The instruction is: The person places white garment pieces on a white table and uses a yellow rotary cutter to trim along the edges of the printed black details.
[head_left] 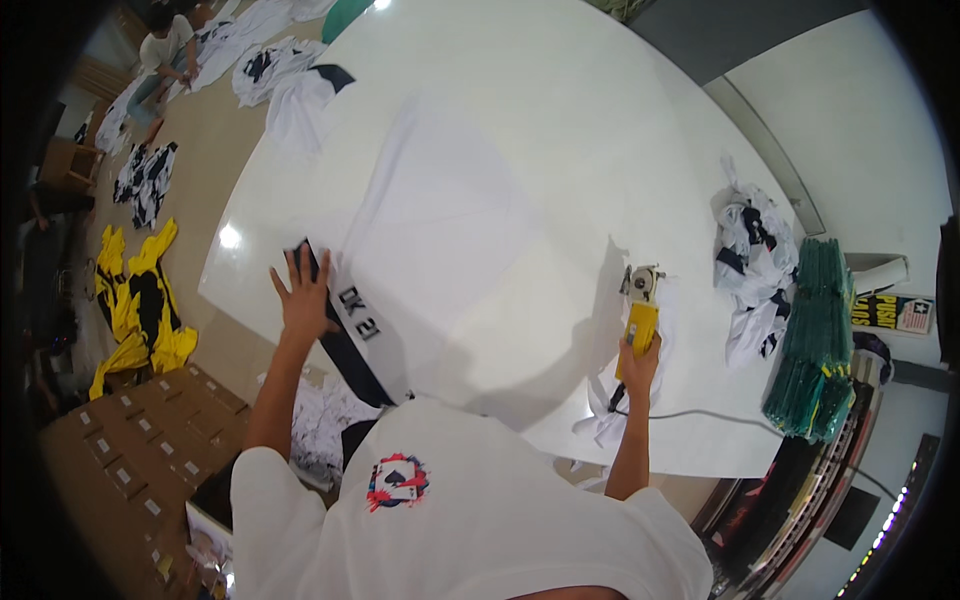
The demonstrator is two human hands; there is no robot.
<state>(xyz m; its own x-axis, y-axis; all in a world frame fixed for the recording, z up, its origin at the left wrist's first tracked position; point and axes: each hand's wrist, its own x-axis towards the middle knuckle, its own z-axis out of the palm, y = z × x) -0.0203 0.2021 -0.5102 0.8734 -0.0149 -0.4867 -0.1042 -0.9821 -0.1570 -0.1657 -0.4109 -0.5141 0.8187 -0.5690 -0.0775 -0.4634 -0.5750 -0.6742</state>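
Observation:
A large piece of white fabric (430,220) lies flat on a white table (610,120), with a dark band (352,362) and dark printed characters along its near left edge. My left hand (306,302) rests on that band, fingers spread and open. On the right, my right hand (640,362) is closed round the yellow body of an electric fabric cutter (642,322). The cutter's metal head points away from me, over a narrow white fabric strip (668,300). A dark power cord (690,412) runs from its near end toward the right edge of the table.
Crumpled white and dark cloth (755,260) lies on the table's right side, beside green plastic-wrapped bundles (808,330). Cardboard boxes (130,460) and yellow-black garments (145,300) are on the floor at left. Another person (168,50) sits far left among fabric piles.

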